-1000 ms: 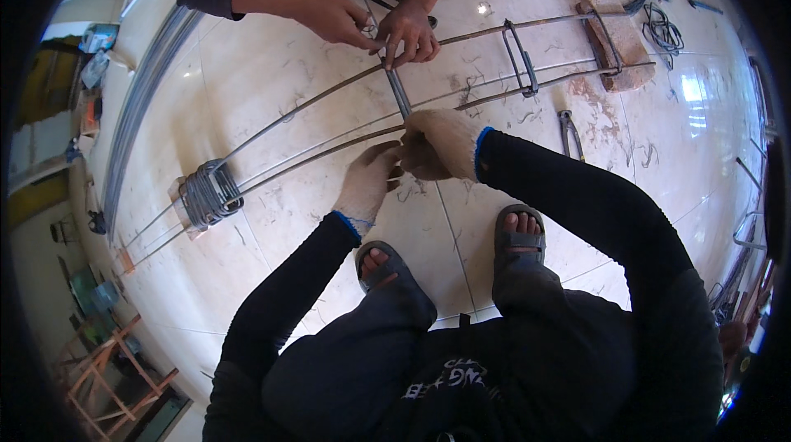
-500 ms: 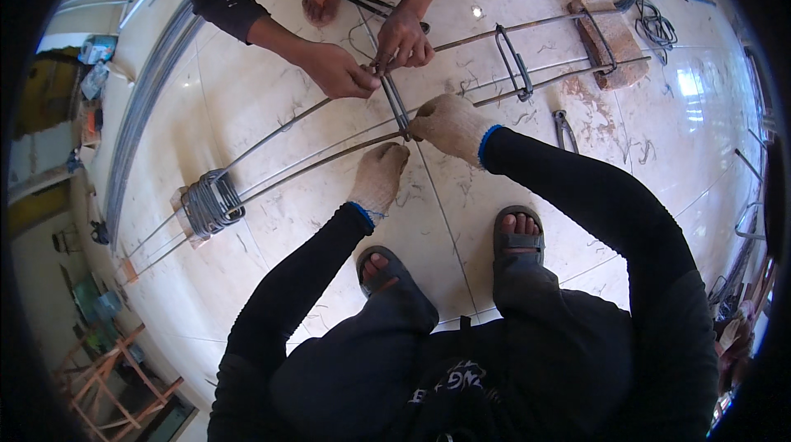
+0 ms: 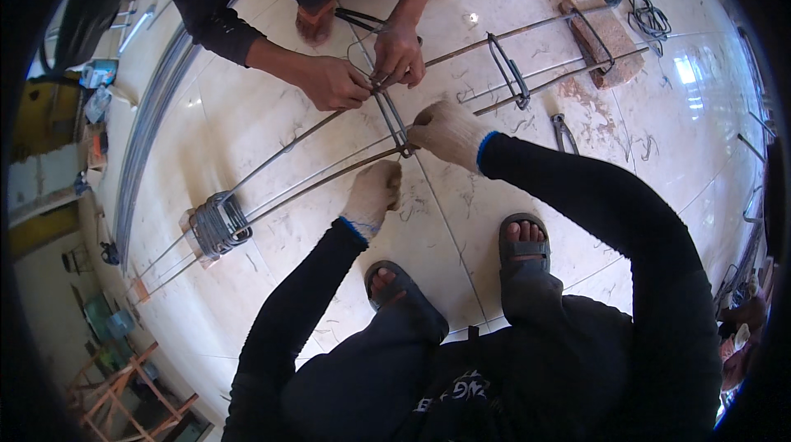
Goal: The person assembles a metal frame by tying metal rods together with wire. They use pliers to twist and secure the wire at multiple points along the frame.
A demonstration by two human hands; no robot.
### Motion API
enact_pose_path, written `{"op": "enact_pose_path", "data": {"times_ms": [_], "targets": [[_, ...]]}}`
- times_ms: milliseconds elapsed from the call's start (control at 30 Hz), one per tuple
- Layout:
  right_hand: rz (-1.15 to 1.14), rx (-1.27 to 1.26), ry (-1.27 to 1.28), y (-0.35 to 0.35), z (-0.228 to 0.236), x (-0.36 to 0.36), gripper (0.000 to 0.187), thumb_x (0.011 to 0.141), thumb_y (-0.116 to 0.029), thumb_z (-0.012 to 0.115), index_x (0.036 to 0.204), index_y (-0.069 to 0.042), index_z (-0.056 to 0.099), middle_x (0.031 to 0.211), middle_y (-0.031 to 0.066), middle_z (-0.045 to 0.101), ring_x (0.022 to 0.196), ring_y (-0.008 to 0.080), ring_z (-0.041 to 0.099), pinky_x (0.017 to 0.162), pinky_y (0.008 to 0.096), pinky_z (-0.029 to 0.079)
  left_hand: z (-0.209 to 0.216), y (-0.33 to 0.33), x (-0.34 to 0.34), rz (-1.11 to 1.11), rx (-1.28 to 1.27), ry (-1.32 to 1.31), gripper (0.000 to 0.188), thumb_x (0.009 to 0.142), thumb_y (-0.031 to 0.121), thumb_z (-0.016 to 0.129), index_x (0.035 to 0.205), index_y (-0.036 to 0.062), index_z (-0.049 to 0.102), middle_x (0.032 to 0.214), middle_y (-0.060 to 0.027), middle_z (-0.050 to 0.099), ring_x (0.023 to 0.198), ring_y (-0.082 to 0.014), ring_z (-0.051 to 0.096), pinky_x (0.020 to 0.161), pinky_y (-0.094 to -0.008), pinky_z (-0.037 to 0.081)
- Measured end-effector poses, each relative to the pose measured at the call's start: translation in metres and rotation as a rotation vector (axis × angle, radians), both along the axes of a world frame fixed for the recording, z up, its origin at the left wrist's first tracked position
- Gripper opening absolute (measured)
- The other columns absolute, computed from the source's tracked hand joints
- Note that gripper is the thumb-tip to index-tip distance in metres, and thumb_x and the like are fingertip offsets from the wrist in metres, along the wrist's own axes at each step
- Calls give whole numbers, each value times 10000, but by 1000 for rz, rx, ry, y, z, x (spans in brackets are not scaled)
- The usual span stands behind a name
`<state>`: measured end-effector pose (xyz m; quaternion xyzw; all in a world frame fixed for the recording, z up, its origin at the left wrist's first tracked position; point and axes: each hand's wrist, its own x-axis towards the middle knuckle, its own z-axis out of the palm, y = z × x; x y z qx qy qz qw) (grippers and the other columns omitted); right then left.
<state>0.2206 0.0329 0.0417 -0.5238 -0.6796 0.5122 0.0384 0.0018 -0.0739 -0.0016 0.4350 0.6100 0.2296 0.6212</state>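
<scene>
Steel bars [image 3: 321, 185] run over the floor [image 3: 527, 170], propped by a brick [image 3: 624, 59], which seems to keep them raised. One stirrup [image 3: 397, 119] crosses them; the right hand [image 3: 451, 133] has fingers narrow at its near corner, perhaps for steadying. The left hand [image 3: 375, 195] curls its fingers nearby; whether either hand grips something, I cannot tell.

Rods [image 3: 453, 53] spanned the floor [image 3: 494, 195], their right end seemingly on a brick [image 3: 614, 55], a stirrup bundle [image 3: 220, 225] toward the left, pincers [image 3: 563, 134] before the brick.
</scene>
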Motion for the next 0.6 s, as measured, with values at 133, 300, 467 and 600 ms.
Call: {"op": "enact_pose_path", "data": {"times_ms": [133, 300, 467, 600], "targets": [[-130, -70, 15, -30, -1, 4, 403, 996, -311, 569, 1036, 21, 794, 991, 289, 764, 966, 462, 754, 890, 539, 584, 31, 30, -4, 204, -303, -185, 207, 1045, 258, 594, 867, 162, 554, 736, 29, 473, 589, -135, 456, 556, -317, 407], [-102, -79, -48, -60, -4, -13, 369, 1021, -257, 535, 1058, 7, 789, 1060, 274, 776, 1005, 446, 759, 918, 538, 598, 48, 59, 5, 368, -629, -348, 369, 1055, 344, 642, 754, 254, 448, 635, 82, 376, 511, -102, 362, 511, -299, 329], [20, -3, 12, -72, -30, -22, 329, 1037, -208, 540, 1018, 2, 792, 1128, 244, 778, 1036, 444, 756, 922, 519, 616, 48, 71, 17, 222, -437, -146, 400, 1101, 443, 619, 780, 220, 537, 650, 82, 402, 508, -90, 371, 502, -287, 336], [149, 10, -81, -61, -15, -19, 327, 1048, -222, 553, 1048, -2, 794, 1138, 230, 780, 1031, 434, 757, 900, 526, 616, 44, 62, 10, 64, -210, 150, 480, 1131, 507, 543, 815, 148, 575, 682, 41, 459, 550, -111, 416, 541, -312, 365]]}}
